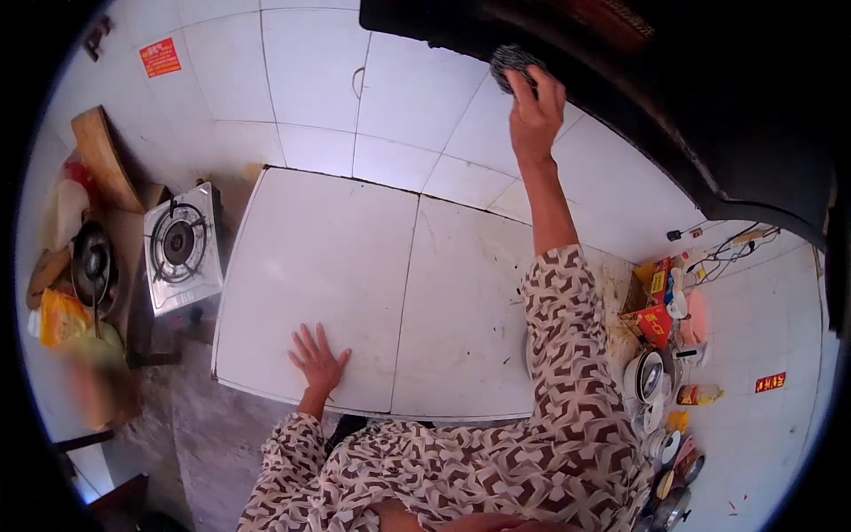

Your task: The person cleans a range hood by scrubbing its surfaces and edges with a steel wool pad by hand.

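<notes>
My right hand (537,106) is raised high with its fingers closed round a steel wool scrubber (517,66). The scrubber meets the lower edge of a black range hood (620,106); whether it presses on the hood or on the tiles just behind, I cannot tell. My left hand (319,362) lies flat with spread fingers on the white tiled counter (310,257), near its front edge, and holds nothing. Dark specks and stains mark the right half of the counter.
To the left is a gas stove (180,244), with a wok (91,266) and a wooden board (106,155) beyond it. Boxes (651,324), pots (647,374) and an oil bottle (700,395) crowd the right side. Cables (731,253) hang on the white tiled wall.
</notes>
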`<state>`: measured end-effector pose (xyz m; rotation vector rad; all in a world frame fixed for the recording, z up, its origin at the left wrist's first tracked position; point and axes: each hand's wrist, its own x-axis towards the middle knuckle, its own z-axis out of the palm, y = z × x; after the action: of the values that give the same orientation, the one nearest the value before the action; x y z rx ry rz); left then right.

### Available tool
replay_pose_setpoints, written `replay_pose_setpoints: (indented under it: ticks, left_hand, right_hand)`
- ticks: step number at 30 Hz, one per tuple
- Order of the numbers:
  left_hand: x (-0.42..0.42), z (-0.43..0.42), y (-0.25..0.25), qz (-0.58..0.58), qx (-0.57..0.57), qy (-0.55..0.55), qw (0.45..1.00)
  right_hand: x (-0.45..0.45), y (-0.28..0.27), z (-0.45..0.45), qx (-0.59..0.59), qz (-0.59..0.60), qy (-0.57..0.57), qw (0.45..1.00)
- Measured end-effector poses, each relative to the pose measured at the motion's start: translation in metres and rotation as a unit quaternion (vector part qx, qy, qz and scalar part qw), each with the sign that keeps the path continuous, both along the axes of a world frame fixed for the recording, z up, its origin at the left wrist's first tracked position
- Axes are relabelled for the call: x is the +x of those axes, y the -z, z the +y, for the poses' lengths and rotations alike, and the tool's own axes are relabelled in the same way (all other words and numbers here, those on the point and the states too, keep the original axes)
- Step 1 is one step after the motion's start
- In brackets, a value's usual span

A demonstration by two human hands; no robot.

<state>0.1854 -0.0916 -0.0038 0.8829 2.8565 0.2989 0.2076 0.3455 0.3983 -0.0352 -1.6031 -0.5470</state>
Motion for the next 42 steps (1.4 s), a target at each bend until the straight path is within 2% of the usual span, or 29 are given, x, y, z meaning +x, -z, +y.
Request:
replay_pose_setpoints:
  ticks: [4,8,10,14,18,24,27,29,33,36,38,40,42]
  left_hand:
    - [-0.001,0.001,-0.008,-0.034,0.003,-0.009,0.999]
    - [-0.002,0.002,-0.007,-0.039,0.005,-0.012,0.999]
    - [-0.005,0.002,-0.007,-0.038,-0.005,-0.014,0.999]
    - [-0.009,0.001,-0.005,-0.037,0.005,-0.015,0.999]
    - [-0.006,0.001,-0.006,-0.028,0.025,-0.016,0.999]
    - [-0.006,0.000,-0.008,-0.022,0.036,-0.022,0.999]
    - [-0.007,0.000,0.000,0.017,0.046,-0.018,0.999]
    - [-0.009,0.004,-0.003,0.013,0.018,-0.026,0.999]
    - [-0.009,0.006,-0.009,-0.006,-0.003,-0.023,1.000]
    - [-0.010,0.007,-0.017,-0.039,0.001,-0.026,0.999]
    - [-0.009,0.007,-0.022,-0.045,0.007,-0.028,0.999]
    - [-0.006,0.007,-0.019,-0.044,0.010,-0.026,0.999]
    - [-0.008,0.008,-0.012,-0.027,0.014,-0.024,0.999]
  right_hand:
    - [-0.061,-0.020,-0.037,0.091,-0.052,-0.048,0.993]
    - [-0.077,-0.021,-0.047,0.092,-0.068,-0.036,0.993]
    - [-0.062,-0.028,-0.041,0.116,-0.112,-0.053,0.985]
    - [-0.007,-0.025,-0.006,0.112,-0.168,0.036,0.979]
    - [0.038,-0.025,0.017,0.110,-0.188,0.078,0.973]
    - [-0.034,-0.034,-0.013,0.158,-0.184,0.003,0.970]
    - [-0.066,-0.033,-0.035,0.154,-0.179,-0.019,0.972]
    - [-0.076,-0.033,-0.032,0.176,-0.171,-0.040,0.969]
    - [-0.055,-0.048,-0.032,0.201,-0.231,-0.012,0.952]
    - [-0.002,-0.048,-0.005,0.156,-0.211,0.033,0.964]
    - [0.046,-0.045,0.030,0.130,-0.152,0.068,0.977]
    - [0.076,-0.049,0.029,0.060,-0.082,0.125,0.987]
    - [0.066,-0.050,0.020,0.068,-0.095,0.084,0.990]
